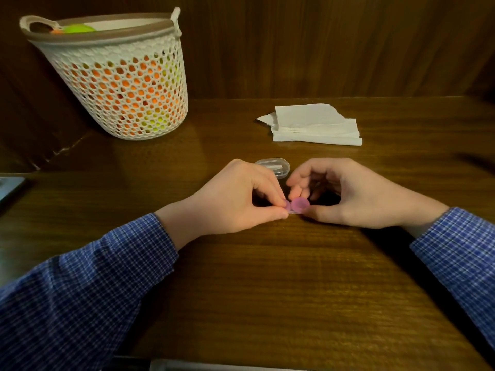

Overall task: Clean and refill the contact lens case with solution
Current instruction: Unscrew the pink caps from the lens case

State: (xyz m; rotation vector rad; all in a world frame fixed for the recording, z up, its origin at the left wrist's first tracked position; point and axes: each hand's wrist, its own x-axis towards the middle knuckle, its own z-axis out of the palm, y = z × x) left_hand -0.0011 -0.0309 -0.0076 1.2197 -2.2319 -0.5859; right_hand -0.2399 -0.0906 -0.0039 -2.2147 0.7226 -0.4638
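A small pink contact lens case (297, 206) lies on the wooden table (267, 290) between my hands. My left hand (235, 202) pinches its left end between thumb and forefinger. My right hand (345, 194) curls around the right end, thumb against the case's near edge and fingers arched over its round pink cap. Just behind my hands sits a clear plastic oval container (274, 166), partly hidden by my left hand.
A stack of white paper napkins (316, 125) lies at the back right. A white mesh basket (120, 76) holding orange and green items stands at the back left. A dark flat object (9, 187) sits at the left edge. Wooden wall panels close the back.
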